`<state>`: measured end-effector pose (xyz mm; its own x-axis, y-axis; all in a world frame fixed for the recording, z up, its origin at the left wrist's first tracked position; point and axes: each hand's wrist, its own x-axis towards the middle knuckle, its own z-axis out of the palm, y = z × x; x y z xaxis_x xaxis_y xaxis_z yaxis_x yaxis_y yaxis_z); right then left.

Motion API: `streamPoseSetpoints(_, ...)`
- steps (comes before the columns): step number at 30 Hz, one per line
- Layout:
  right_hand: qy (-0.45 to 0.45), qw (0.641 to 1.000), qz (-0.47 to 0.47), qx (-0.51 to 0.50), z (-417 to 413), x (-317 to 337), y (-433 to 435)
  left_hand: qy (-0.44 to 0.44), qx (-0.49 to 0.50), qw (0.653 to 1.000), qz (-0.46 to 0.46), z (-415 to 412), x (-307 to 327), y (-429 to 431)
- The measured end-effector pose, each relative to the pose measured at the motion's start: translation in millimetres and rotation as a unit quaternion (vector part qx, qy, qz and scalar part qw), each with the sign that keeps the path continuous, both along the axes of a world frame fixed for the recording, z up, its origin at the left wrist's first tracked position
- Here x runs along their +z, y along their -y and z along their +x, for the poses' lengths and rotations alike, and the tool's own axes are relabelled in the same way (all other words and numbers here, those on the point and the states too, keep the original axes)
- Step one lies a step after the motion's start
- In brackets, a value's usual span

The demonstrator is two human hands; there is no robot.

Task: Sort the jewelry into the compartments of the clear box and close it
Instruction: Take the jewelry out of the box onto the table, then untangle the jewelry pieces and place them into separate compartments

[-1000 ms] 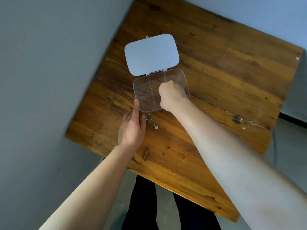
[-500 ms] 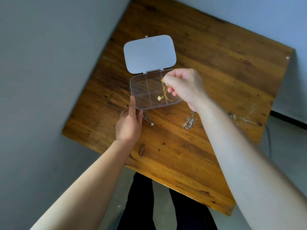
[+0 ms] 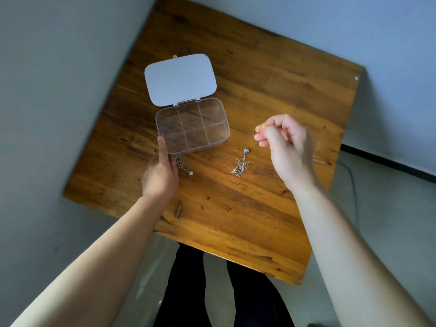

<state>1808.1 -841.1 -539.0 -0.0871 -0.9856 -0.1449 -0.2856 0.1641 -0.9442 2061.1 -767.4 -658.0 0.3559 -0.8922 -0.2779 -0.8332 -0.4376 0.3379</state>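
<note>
Compartments of clear box [image 3: 192,125] appear empty; lid [image 3: 180,79] open at 12 o'clock. Left hand [image 3: 160,172] steadies its 7 o'clock corner, fingers extended. Right hand [image 3: 286,147], 3 o'clock, pinches gold chain [image 3: 260,128]. Two silver chains [image 3: 241,164] remain on bench [image 3: 271,90]. Sorting, closing outstanding.

Views: 1, head-worn wide-angle, no second view to overlap. Position: above the near edge of the wooden table [image 3: 259,208], facing steeply down and forward. Range: close; both forearms enter from the bottom corners. Framing: tabletop appears rotated, grey floor and the wearer's dark-clad legs below.
</note>
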Motion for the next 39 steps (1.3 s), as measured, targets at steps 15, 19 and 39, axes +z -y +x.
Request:
streamPoseSetpoints(15, -0.269, 0.946, 0.177, 0.020, -43.1, -97.6, -76.0, -0.104, 0.084, 0.991, -0.022, -20.6, -6.7, -32.9)
streamPoseSetpoints(19, -0.275, 0.946, 0.154, 0.076, -29.3, -98.6, -70.8, -0.072, 0.018, 0.996, -0.048, -29.8, -5.5, -42.7)
streamPoseSetpoints(39, -0.341, 0.906, 0.140, 0.208, -2.1, -113.5, -84.8, -0.080, -0.099, 0.991, -0.050, -38.3, 2.9, -34.7)
